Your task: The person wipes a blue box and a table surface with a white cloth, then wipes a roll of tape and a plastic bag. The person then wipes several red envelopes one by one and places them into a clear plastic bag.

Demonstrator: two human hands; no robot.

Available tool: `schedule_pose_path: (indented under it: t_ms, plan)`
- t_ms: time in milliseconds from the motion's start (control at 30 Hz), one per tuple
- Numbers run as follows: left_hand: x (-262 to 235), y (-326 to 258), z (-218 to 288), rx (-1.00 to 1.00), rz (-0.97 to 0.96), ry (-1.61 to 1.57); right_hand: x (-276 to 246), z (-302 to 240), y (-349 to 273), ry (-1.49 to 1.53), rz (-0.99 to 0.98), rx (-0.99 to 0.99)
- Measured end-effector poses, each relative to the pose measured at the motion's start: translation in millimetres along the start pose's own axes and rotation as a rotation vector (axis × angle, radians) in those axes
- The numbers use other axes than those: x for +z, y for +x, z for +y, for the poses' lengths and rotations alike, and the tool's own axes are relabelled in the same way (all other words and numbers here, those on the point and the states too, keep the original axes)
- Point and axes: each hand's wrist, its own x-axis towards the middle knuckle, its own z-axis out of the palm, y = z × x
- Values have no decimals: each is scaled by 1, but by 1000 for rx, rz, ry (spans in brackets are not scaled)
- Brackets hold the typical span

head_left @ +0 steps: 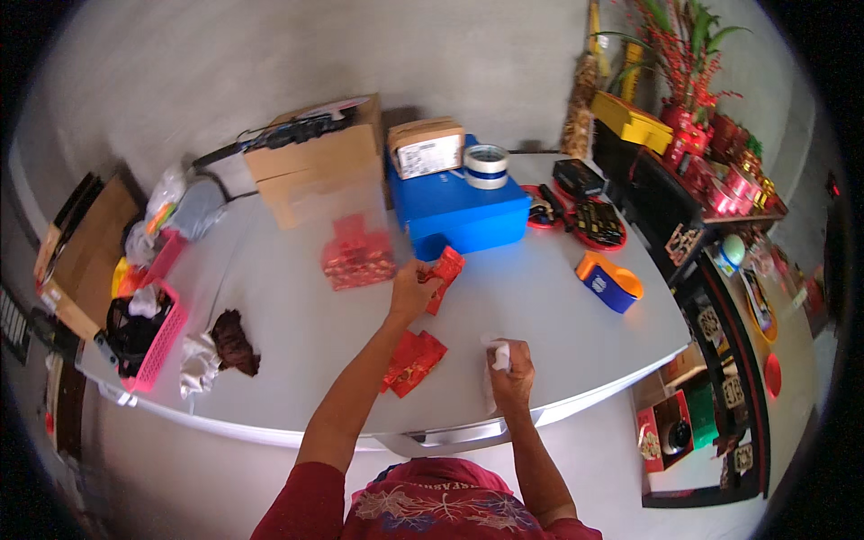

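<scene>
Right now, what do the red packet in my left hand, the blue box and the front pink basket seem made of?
Red packet: probably paper, slightly glossy, being thin, flat and patterned. Blue box: likely smooth cardboard, from its flat panels and even colour, though plastic is possible. Pink basket: seemingly smooth moulded plastic, evenly coloured, its wall full of small holes.

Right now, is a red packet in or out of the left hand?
In: the left hand pinches the red packet by its left edge; more red packets lie on the table.
</scene>
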Motion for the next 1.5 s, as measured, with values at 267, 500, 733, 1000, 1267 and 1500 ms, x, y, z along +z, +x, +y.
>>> schedule_pose_path:
  t_ms: [267,500,733,1000,1267,1500]
  plan:
    - [74,-89,73,-314,-302,-884,-46,-34,27,-154,259,-81]
    - [99,-132,90,-398,-368,-1155,-46,-17,47,-522,33,-212]
    - [94,-126,75,-489,-449,-1515,-41,-12,21,-544,-304,-378]
    - [88,-118,66,-470,-375,-1272,-76,-16,3,221,-621,-56]
    - [103,-126,68,-555,-451,-1443,-31,-11,38,-593,-185,-341]
    - [93,-132,63,-580,-552,-1645,-36,-9,8,-652,-431,-412]
